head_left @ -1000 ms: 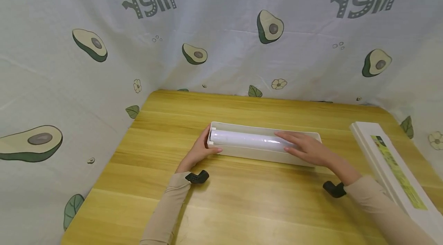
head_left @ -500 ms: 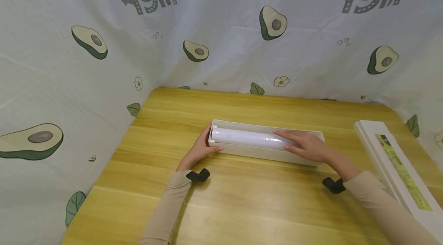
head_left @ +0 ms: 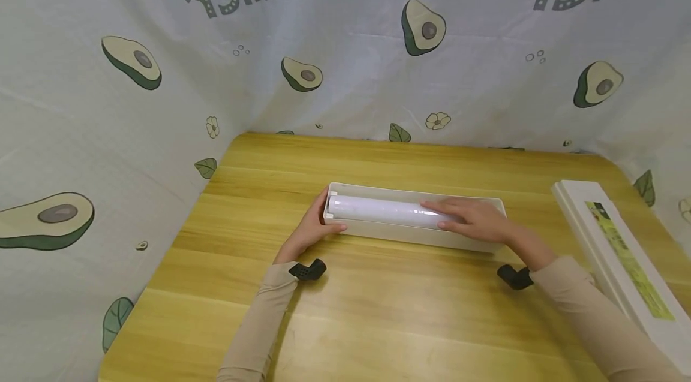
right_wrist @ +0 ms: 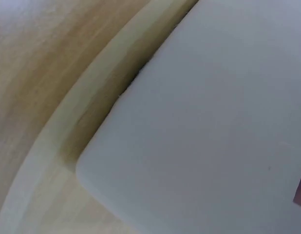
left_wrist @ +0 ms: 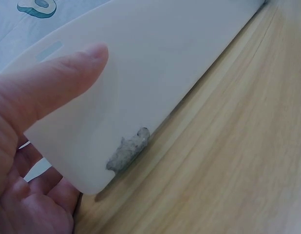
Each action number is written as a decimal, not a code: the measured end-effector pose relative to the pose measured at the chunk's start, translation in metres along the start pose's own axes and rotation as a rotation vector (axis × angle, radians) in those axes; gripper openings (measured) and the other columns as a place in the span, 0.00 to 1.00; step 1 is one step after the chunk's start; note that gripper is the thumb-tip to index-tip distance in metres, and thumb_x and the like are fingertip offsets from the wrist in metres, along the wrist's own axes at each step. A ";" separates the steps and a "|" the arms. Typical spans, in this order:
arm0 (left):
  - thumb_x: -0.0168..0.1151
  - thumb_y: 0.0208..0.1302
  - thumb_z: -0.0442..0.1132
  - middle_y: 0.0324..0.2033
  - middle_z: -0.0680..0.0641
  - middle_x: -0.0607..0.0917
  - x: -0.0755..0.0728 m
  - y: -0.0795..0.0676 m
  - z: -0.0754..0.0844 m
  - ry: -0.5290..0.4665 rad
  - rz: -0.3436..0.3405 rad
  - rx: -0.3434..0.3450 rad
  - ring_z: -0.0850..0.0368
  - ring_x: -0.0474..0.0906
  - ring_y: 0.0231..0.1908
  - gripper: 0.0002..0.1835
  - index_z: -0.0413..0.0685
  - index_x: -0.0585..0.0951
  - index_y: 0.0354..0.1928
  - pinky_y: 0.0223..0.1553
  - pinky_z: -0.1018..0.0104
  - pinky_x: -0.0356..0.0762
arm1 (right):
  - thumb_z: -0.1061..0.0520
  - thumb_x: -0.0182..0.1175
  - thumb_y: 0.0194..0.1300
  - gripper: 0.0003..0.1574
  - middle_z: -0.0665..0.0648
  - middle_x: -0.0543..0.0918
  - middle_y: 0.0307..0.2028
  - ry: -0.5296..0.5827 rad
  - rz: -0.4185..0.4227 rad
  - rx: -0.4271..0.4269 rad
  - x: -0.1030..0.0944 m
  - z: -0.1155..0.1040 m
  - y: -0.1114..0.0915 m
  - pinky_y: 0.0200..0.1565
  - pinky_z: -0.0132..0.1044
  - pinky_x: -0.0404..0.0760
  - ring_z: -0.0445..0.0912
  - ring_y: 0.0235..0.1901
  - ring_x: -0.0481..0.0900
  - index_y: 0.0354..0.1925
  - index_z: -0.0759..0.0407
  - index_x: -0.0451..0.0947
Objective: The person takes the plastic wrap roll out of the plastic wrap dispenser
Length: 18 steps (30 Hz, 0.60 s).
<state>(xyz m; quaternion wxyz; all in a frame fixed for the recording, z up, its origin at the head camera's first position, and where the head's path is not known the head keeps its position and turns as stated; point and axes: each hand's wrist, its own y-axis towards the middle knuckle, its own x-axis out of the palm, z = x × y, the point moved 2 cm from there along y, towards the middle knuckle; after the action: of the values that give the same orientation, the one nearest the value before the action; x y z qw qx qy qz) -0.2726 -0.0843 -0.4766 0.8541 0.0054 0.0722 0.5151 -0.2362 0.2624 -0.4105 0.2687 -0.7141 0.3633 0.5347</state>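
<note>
A long white open-topped box (head_left: 410, 235) lies across the table. Inside it sits a glossy, whitish roll of plastic film (head_left: 378, 209). My left hand (head_left: 312, 227) grips the box's left end, with the thumb (left_wrist: 77, 70) on the front wall and the other fingers around the end. In the left wrist view, a grey, rough patch (left_wrist: 128, 151) marks the wall's lower edge. My right hand (head_left: 477, 220) lies over the roll's right part, fingers extended and touching it. The right wrist view shows only the box's plain wall (right_wrist: 189, 126); that hand is out of its frame.
A long white lid-like piece (head_left: 588, 220) with a yellow-green label (head_left: 628, 259) lies at the right, beside the right forearm. The wooden table (head_left: 378, 322) meets an avocado-print curtain (head_left: 356, 94) at the back and sides.
My right hand has shifted slightly left along the roll. The left hand keeps its grip on the box's end. The head view has tilted a little.
</note>
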 end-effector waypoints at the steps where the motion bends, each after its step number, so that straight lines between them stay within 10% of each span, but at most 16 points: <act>1: 0.67 0.53 0.29 0.64 0.41 0.65 0.000 0.000 0.000 0.003 0.001 0.001 0.48 0.68 0.58 0.54 0.54 0.44 0.74 0.54 0.63 0.75 | 0.45 0.52 0.68 0.32 0.58 0.76 0.60 0.005 -0.004 -0.004 -0.001 0.000 0.000 0.55 0.58 0.72 0.58 0.57 0.75 0.68 0.37 0.60; 18: 0.67 0.52 0.28 0.65 0.41 0.64 0.001 0.000 0.002 0.018 0.007 -0.014 0.49 0.68 0.57 0.54 0.55 0.44 0.74 0.53 0.67 0.75 | 0.44 0.58 0.63 0.32 0.57 0.76 0.60 0.077 0.015 0.009 -0.002 0.002 0.002 0.52 0.54 0.74 0.56 0.57 0.76 0.65 0.39 0.66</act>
<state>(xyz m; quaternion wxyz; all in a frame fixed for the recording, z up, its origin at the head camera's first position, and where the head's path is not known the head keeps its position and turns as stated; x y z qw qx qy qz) -0.2718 -0.0834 -0.4750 0.8516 -0.0052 0.0763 0.5186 -0.2393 0.2632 -0.4091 0.2538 -0.7303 0.3810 0.5071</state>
